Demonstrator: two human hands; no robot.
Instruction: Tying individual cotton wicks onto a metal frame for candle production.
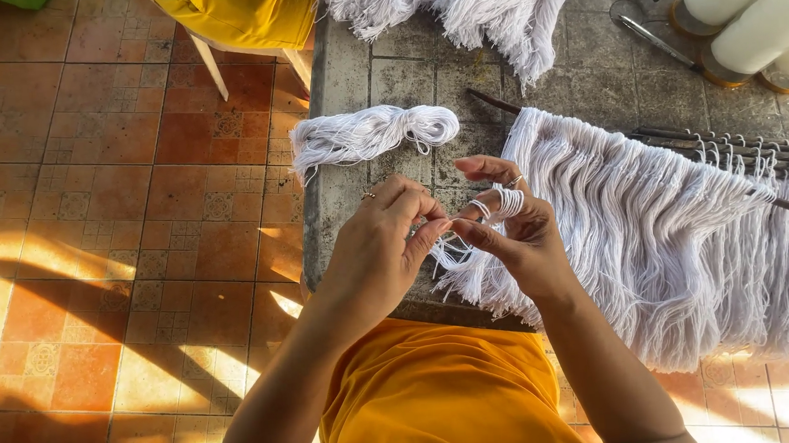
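Note:
My left hand (385, 240) and my right hand (508, 219) meet over the edge of a grey stone table (404, 79). White yarn strands (501, 202) are wound around my right hand's fingers, and my left hand pinches the same strands between thumb and forefinger. A wide fringe of white yarn (660, 233) hangs from a dark rod (781, 202) right beside my right hand. A loose bundle of white yarn (371, 133) lies on the table just beyond my hands.
More white yarn (473, 7) is heaped at the table's far edge. White thread cones (756, 17) lie at the top right, with scissors (652, 37) nearby. A yellow-covered stool (236, 21) stands on the orange tiled floor (93, 222).

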